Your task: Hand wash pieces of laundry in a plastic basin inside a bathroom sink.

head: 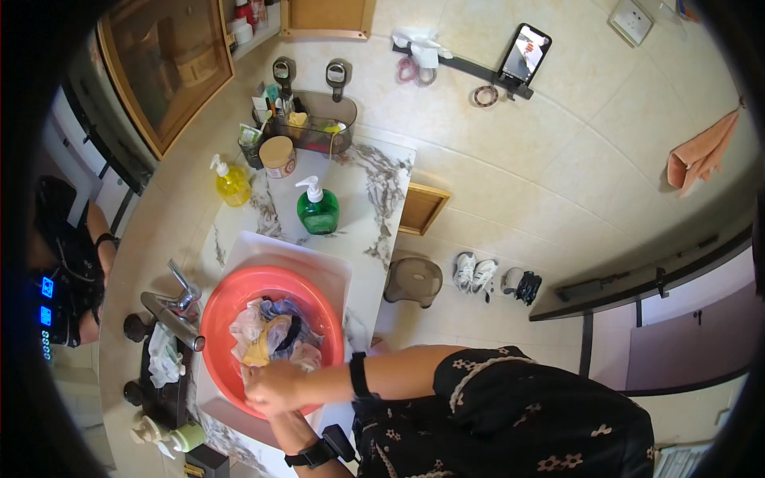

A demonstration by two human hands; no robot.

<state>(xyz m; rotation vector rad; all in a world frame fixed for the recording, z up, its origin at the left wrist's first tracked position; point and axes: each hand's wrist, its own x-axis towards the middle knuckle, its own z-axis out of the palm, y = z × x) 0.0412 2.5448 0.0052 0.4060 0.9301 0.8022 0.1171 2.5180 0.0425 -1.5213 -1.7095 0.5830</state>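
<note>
A coral-red plastic basin stands in the white sink with a heap of wet-looking clothes inside, in pale pink, yellow and blue-grey, with a dark band. My right hand is curled at the basin's near-left side, slightly blurred, with pale cloth at its fingers. Just beneath it is my left hand, mostly hidden behind the right one, so its fingers cannot be made out. Both wrists wear black bands.
The chrome faucet reaches over the basin's far edge. On the marbled counter stand a green pump bottle, a yellow pump bottle and a lidded jar. A phone rests on a wall rail; a stool is below.
</note>
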